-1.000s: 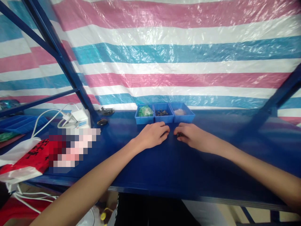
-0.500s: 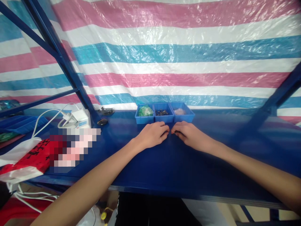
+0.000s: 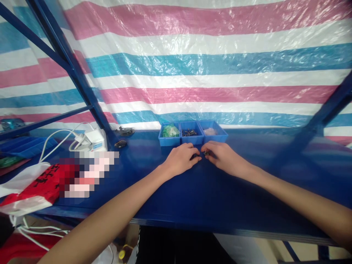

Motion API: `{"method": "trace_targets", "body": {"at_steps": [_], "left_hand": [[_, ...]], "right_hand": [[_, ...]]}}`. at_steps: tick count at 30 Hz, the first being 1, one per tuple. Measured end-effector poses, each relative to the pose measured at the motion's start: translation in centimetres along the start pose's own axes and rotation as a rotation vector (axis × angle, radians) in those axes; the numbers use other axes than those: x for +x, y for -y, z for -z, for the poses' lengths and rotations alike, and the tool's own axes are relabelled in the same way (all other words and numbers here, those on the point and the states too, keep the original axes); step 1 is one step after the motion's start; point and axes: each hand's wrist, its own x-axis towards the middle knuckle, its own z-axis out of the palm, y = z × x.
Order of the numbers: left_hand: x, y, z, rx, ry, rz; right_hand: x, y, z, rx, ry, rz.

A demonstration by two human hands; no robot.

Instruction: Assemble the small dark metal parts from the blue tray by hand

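My left hand [image 3: 182, 159] is closed at the fingertips over the blue tabletop; something small and dark seems to be between thumb and forefinger, too small to name. Facing it across a narrow gap, my right hand [image 3: 221, 157] pinches a small dark part [image 3: 206, 153], mostly covered by the fingers. Just beyond both hands, three blue bins stand side by side. The left bin [image 3: 169, 142] holds green and white pieces, the middle bin [image 3: 192, 139] many small dark metallic parts, and the right bin [image 3: 220, 138] something pale and translucent.
On the left lie a power strip [image 3: 99, 141] with white plugs and cables, a red and white bag [image 3: 46, 183], and a dark oval object [image 3: 120, 143]. Blue frame posts [image 3: 95, 106] rise at the sides. A striped plastic sheet [image 3: 209, 62] hangs behind the blue table [image 3: 187, 198].
Both hands stay near the bins, their fingertips shifting slightly. The left thumb and forefinger sit a little further right and apart. More of the small part shows at my right fingertips.
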Motion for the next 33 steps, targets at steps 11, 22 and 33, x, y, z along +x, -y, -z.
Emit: {"method": "trace_targets", "body": {"at_steps": [11, 22, 33], "left_hand": [[-0.2, 0.4, 0.6, -0.048, -0.052, -0.01], [-0.3, 0.0, 0.9, -0.184, -0.132, -0.117], [-0.4, -0.2, 1.0, -0.277, -0.195, -0.154]], "right_hand": [[0.0, 0.2, 0.3, -0.051, -0.005, 0.011], [0.0, 2.2, 1.0, 0.027, -0.119, 0.044], [0.1, 2.8, 1.2, 0.2, -0.036, -0.075]]}}
